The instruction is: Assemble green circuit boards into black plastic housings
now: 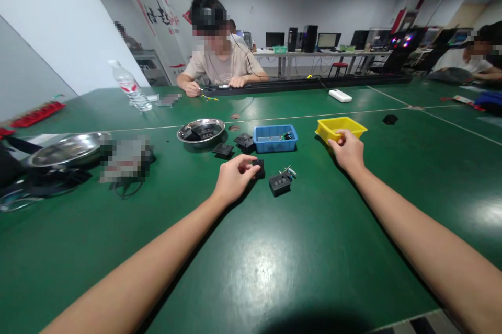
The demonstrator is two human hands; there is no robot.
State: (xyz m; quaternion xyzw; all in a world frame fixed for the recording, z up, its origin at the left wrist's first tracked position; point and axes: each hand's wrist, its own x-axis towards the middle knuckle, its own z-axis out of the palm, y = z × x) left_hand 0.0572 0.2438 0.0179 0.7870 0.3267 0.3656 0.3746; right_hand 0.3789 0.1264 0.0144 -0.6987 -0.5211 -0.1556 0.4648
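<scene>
- Left hand (234,180) pinches a small black part (259,167) low over the table (274,271); a loose grip could drop it against the black module (280,183) beside it
- Right hand (349,152) curls on the yellow bin (340,128) rim, fingers pressed together; a tug might tip it

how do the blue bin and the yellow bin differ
The blue bin holds small parts; the yellow bin shows none from here. The right hand touches the yellow bin's near edge; no hand touches the blue bin. Both are small open rectangular plastic trays on the green table.
</scene>
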